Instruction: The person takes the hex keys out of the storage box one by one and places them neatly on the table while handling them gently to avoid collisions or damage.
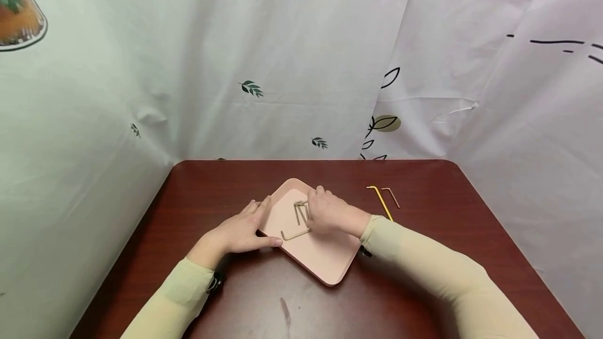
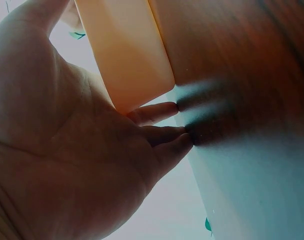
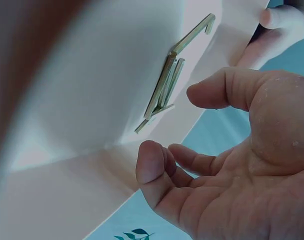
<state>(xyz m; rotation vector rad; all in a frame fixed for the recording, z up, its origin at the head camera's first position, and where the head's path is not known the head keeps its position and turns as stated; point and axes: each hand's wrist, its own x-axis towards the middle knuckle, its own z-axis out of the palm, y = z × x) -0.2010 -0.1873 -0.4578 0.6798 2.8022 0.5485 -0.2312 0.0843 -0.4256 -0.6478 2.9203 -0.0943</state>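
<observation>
A pink tray [image 1: 320, 260] lies turned at an angle on the table, with several brass-coloured L-shaped hex keys [image 1: 296, 235] inside. In the right wrist view, some hex keys [image 3: 164, 85] lie bunched together, and one stretches towards the tray's side. My left hand [image 1: 242, 229] rests against the tray's left corner, its thumb by the near rim and its fingers extended along the other side. Fingertips [image 2: 184, 137] touch the table in the left wrist view. Over the tray, my right hand [image 1: 330, 212] hovers beside the hex keys, thumb and bent fingers apart with nothing between them.
To the right of the tray, a yellow hex key [image 1: 382, 203] and a smaller copper-coloured hex key [image 1: 392, 198] lie on the dark red table [image 1: 226, 182]. The right forearm partly covers the yellow one. White patterned cloth [image 1: 292, 67] hangs behind and on both sides.
</observation>
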